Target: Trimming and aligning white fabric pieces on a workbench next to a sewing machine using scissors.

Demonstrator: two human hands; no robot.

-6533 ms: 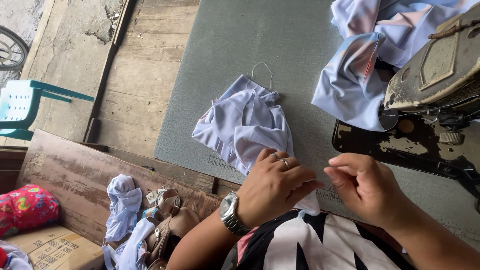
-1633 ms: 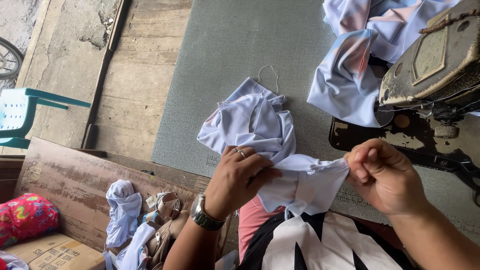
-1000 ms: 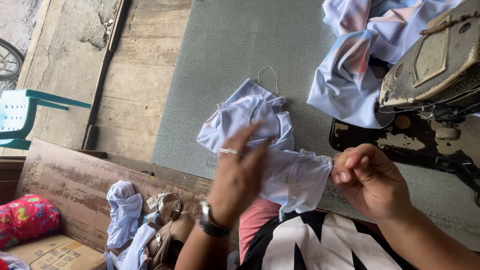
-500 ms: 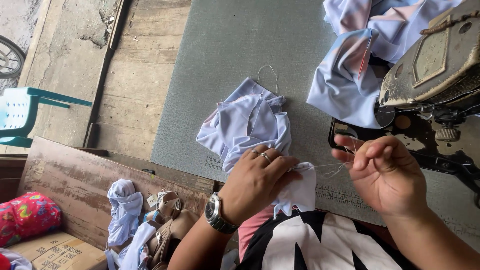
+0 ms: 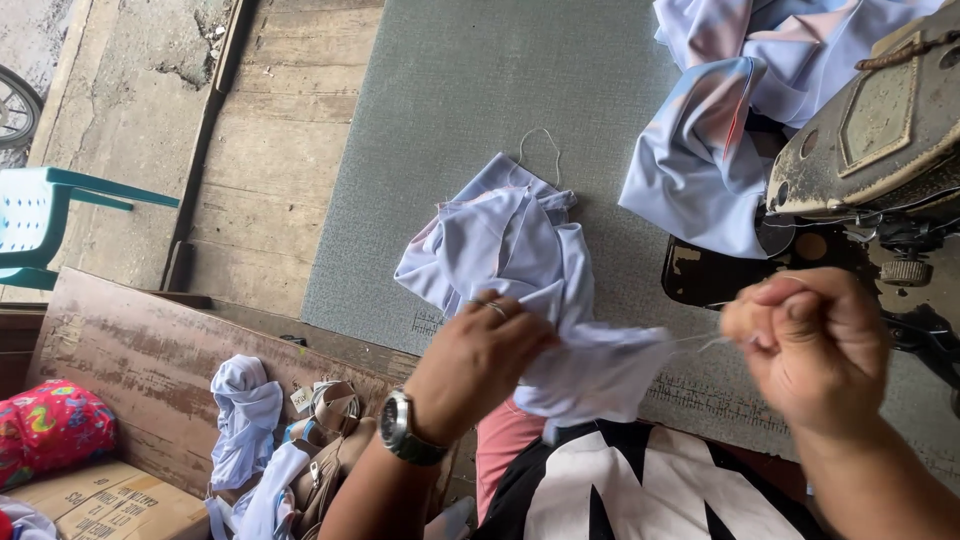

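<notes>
My left hand [image 5: 478, 363], with a ring and a wristwatch, grips a small piece of pale lilac cloth [image 5: 598, 368] near the table's front edge. My right hand [image 5: 810, 343] is closed in a fist to the right of it and pinches a thin thread [image 5: 697, 340] that runs taut back to the cloth. A heap of the same pale cloth [image 5: 505, 245] lies on the grey-green table top [image 5: 470, 90] just beyond my left hand, with a loose loop of thread at its far side.
An old sewing machine [image 5: 880, 130] stands at the right with a bigger bundle of pale blue and pink cloth [image 5: 720, 120] beside it. Below the table's left edge are a wooden bench [image 5: 130, 350], more cloth pieces [image 5: 245, 425], a bag, a cardboard box and a turquoise plastic chair [image 5: 40, 215].
My hands first worked close together at the table edge. The left hand then lifted the small cloth piece, and my right hand has now pulled away to the right, drawing the thread tight.
</notes>
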